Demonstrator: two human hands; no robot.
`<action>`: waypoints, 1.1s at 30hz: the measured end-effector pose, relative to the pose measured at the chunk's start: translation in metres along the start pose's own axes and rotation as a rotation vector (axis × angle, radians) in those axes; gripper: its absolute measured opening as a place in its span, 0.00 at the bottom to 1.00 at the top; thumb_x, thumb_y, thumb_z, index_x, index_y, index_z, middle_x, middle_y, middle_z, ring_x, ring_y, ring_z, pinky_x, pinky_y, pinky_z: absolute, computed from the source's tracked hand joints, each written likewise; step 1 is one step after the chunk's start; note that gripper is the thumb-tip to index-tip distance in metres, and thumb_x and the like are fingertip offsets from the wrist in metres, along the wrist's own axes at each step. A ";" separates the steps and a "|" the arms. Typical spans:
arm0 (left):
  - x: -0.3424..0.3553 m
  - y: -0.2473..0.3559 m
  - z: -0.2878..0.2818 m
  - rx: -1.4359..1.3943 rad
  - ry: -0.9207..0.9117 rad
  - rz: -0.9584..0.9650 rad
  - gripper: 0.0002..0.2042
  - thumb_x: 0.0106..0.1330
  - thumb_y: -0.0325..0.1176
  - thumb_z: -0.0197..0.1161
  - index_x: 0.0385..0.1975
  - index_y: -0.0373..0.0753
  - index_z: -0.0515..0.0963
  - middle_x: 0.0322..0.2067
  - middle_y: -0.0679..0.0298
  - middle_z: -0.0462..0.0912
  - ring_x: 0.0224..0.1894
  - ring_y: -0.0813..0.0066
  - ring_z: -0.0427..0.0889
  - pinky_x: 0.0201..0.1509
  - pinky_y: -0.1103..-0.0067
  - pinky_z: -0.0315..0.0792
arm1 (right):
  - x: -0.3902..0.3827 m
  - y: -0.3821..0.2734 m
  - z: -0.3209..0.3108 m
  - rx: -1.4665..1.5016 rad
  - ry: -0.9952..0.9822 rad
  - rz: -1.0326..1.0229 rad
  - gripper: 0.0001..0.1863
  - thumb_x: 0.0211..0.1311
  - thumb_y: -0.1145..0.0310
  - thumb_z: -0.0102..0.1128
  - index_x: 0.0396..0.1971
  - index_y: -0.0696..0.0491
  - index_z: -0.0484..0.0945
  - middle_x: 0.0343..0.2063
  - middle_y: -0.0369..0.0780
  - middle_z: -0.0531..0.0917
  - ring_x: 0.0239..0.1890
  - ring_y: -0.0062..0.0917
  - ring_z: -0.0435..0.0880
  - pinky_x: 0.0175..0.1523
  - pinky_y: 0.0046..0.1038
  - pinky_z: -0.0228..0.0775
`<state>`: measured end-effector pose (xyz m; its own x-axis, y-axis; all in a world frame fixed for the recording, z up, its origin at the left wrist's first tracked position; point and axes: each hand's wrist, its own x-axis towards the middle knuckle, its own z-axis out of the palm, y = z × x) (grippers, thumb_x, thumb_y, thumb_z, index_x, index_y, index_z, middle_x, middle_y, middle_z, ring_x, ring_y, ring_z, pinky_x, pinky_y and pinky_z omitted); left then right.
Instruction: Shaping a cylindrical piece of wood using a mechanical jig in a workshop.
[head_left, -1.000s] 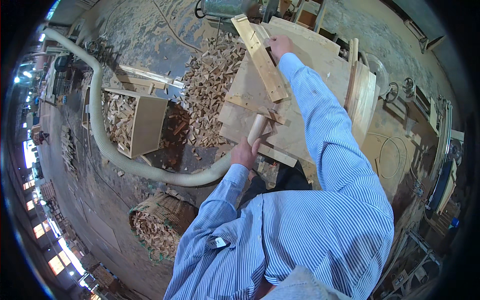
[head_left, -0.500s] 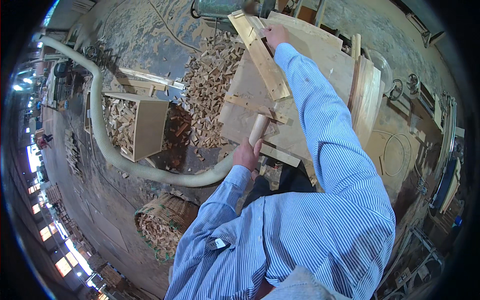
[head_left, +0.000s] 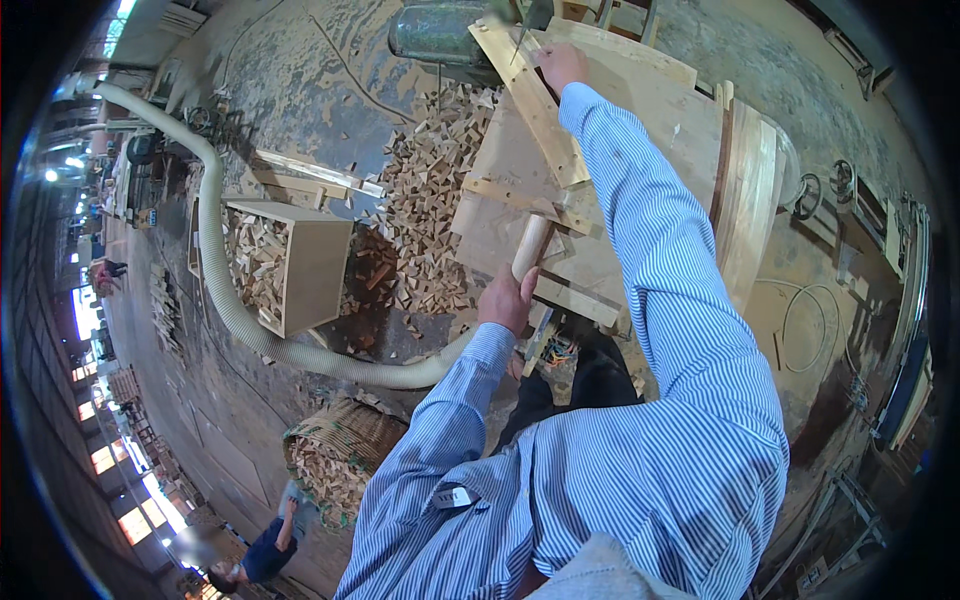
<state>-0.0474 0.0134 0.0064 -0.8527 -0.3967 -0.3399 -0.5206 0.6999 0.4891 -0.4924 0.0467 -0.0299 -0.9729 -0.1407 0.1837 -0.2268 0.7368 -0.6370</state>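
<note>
My left hand (head_left: pixel 507 300) is closed around a smooth, pale tan cylinder (head_left: pixel 532 246) that looks like round wood. Its far end lies by a short slat (head_left: pixel 510 196) on the worktable (head_left: pixel 497 160). Whether the cylinder joins the hose behind my left sleeve I cannot tell. Stretched out to the far side of the table, my right hand (head_left: pixel 563 66) is curled closed beside a long pale board (head_left: pixel 533 105). What its fingers hold is hidden. A dark, thin machine part (head_left: pixel 535 18) stands just beyond the board's far end.
Small wood offcuts (head_left: pixel 430 200) are heaped left of the table. Further left stand an offcut-filled box (head_left: pixel 318 275) and a ribbed hose (head_left: pixel 215 235). A wicker basket (head_left: pixel 375 432) sits nearer. A green motor housing (head_left: pixel 440 35) is beyond, another person (head_left: pixel 275 548) at lower left.
The whole view has shifted slightly right and down. A person has come into sight at the lower left. Both hands keep nearly the same places on the table.
</note>
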 end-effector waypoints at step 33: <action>-0.091 -0.073 -0.005 -0.005 -0.040 -0.002 0.28 0.74 0.59 0.56 0.37 0.32 0.73 0.27 0.40 0.83 0.33 0.36 0.84 0.38 0.52 0.77 | -0.064 -0.021 0.034 0.048 -0.092 0.174 0.15 0.61 0.53 0.68 0.33 0.50 0.91 0.30 0.42 0.89 0.35 0.35 0.89 0.47 0.36 0.79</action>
<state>0.0676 -0.0047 0.0056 -0.8495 -0.3738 -0.3722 -0.5222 0.6962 0.4926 -0.4271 0.0179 -0.0538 -0.9971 -0.0757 0.0000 -0.0548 0.7231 -0.6886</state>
